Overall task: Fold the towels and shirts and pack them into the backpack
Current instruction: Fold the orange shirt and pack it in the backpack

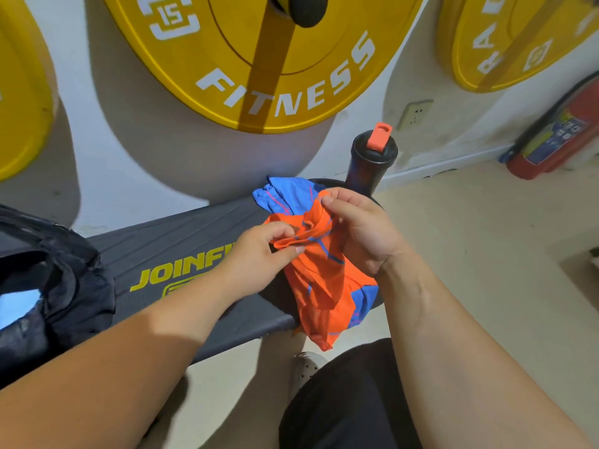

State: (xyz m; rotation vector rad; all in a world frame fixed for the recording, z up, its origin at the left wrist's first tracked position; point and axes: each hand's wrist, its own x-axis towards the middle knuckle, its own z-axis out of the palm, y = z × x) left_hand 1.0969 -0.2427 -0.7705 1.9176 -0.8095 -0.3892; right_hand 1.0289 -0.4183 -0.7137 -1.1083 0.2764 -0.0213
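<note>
An orange and blue shirt (327,286) lies crumpled at the right end of a dark bench (181,241), part of it hanging over the bench's near edge. My left hand (259,254) pinches a bunched orange edge of the shirt. My right hand (359,228) grips the fabric just to the right, thumb on top. A black backpack (64,286) sits open on the bench's left end, with something light blue showing inside it.
A black shaker bottle (369,160) with an orange cap stands behind the shirt. Yellow weight plates (259,59) hang on the wall behind. A red fire extinguisher (557,137) leans at the right. Beige floor lies to the right of the bench.
</note>
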